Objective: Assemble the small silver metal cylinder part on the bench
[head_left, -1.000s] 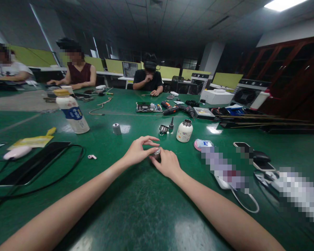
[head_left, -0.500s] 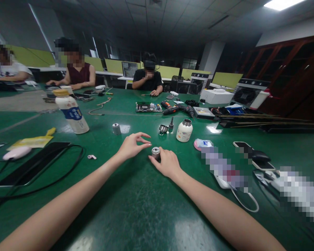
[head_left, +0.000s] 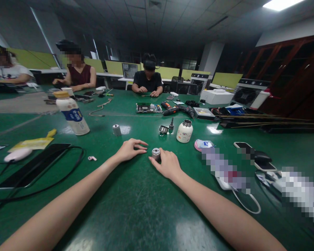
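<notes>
In the head view, our right hand (head_left: 169,163) is closed around a small metal cylinder (head_left: 156,153) near the middle of the frame, its thumb across the near side and its fingers along the right. The cylinder is upright on the green surface (head_left: 136,195), its holed top face uncovered. Our left hand (head_left: 128,150) is just to the left, empty, with thumb and fingers parted and their tips pointing at the cylinder without touching it. We cannot tell whether that hand rests on the surface or hovers over it.

We judge the step in hand to be steadying the cylinder with one hand while the other is free. Any further handling, we think, would call for a firm right grip and a careful approach by the left fingers, since the top is small.

A second cylinder (head_left: 117,130) is upright left of centre, apart from both hands. Beyond our right hand are a flask (head_left: 184,131), a lid (head_left: 163,130) and a dark fitting (head_left: 171,124).
</notes>
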Available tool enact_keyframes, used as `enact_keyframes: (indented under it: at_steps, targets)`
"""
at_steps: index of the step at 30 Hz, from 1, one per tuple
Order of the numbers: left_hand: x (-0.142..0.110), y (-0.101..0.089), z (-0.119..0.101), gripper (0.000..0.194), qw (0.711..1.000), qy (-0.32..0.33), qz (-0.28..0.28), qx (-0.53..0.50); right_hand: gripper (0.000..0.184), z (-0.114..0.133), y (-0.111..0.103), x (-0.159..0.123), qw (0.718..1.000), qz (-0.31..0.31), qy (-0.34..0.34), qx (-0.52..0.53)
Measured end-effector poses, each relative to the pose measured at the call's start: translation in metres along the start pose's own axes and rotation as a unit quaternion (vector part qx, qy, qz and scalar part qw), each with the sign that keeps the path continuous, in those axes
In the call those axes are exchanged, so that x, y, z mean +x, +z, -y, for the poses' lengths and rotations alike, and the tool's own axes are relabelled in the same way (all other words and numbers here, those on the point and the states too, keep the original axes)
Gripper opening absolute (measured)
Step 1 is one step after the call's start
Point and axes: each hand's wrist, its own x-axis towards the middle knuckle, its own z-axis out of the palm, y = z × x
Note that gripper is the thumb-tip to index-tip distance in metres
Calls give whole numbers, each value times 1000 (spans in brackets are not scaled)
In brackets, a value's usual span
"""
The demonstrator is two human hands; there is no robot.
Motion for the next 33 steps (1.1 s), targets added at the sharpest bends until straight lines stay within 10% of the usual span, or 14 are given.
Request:
enact_keyframes:
  at_steps: [9, 33]
  targets:
    - [-7, 20, -54, 36, 992, 72, -71, -72, 42, 1, -3, 0, 1000, 14, 6, 5]
    - [-8, 24, -57, 41, 993, 42, -62, -96, 38, 0, -2, 0, 1000, 8, 0, 15]
